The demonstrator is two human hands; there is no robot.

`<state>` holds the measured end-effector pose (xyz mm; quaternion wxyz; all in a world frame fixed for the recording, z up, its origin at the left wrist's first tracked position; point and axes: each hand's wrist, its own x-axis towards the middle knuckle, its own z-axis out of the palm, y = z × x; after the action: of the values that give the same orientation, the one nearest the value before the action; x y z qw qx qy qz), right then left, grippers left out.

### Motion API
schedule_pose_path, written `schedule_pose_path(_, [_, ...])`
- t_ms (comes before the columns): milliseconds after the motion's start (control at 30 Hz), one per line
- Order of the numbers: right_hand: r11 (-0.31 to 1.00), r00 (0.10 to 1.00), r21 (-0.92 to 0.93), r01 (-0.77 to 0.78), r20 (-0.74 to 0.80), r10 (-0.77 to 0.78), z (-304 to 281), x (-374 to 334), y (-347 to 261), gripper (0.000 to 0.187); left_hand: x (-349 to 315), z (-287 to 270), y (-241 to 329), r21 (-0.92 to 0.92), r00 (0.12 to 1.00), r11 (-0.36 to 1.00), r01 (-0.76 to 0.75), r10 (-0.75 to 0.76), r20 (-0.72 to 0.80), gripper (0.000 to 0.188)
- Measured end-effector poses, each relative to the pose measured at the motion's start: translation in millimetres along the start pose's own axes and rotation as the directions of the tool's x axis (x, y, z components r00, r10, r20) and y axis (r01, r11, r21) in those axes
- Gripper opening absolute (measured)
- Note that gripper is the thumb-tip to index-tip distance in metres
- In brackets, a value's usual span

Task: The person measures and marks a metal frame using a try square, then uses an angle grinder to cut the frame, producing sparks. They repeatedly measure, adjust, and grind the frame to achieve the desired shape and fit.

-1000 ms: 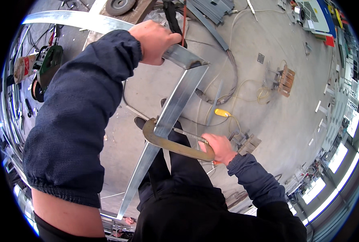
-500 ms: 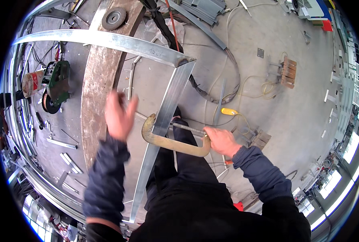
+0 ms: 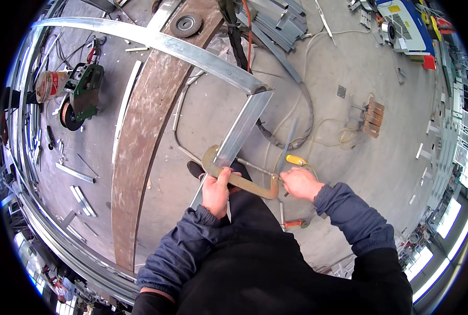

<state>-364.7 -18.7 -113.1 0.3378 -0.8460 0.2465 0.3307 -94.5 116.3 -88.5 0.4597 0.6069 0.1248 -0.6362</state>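
A dull brass-coloured G-clamp (image 3: 251, 187) sits around a galvanized steel bar (image 3: 247, 123), its curved jaw at the bar's left side. The fingers of my left hand (image 3: 216, 195) are wrapped round the clamp's frame near that curve. On the right, my right hand (image 3: 300, 184) grips the end of the clamp's threaded screw (image 3: 256, 167); its fingers partly hide the handle there. The bar meets a longer galvanized crosspiece (image 3: 208, 62) at a corner farther away. Below the clamp, my left hand and body hide much of the bar.
A rusty steel beam (image 3: 139, 147) runs along the left, with a grinding wheel (image 3: 185, 24) on its far end. Left of it stand a green wire feeder (image 3: 87, 92) and a bucket (image 3: 50, 85). Cables and a yellow-handled tool (image 3: 296, 160) lie on the floor. An orange angle grinder (image 3: 296, 223) lies near my legs.
My left hand has come down and right from the open air onto the clamp's frame and closed on it. My right hand stays at the screw, slightly farther right. The whole view has shifted.
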Motion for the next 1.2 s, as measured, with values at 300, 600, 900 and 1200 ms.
schedule_pose_path(300, [0.992,0.989,0.074,-0.105,0.111,0.096,-33,-8,-15,0.019,4,-1,8,0.049,0.999,0.998,0.043,-0.044,0.013,0.027])
schedule_pose_path(600, [0.984,0.986,-0.094,-0.152,0.054,0.157,-32,-4,-32,0.024,3,10,15,0.102,1.0,0.994,0.027,-0.028,0.005,0.026])
schedule_pose_path(900, [0.967,0.972,0.173,-0.188,0.171,0.159,-36,-12,-27,0.028,-2,0,16,0.069,0.999,0.998,-0.011,0.009,0.035,0.017])
schedule_pose_path(1200, [0.975,0.997,0.207,-0.08,0.03,0.075,-8,-11,-1,0.031,-20,9,31,0.182,0.963,0.976,-0.12,0.07,0.259,0.011])
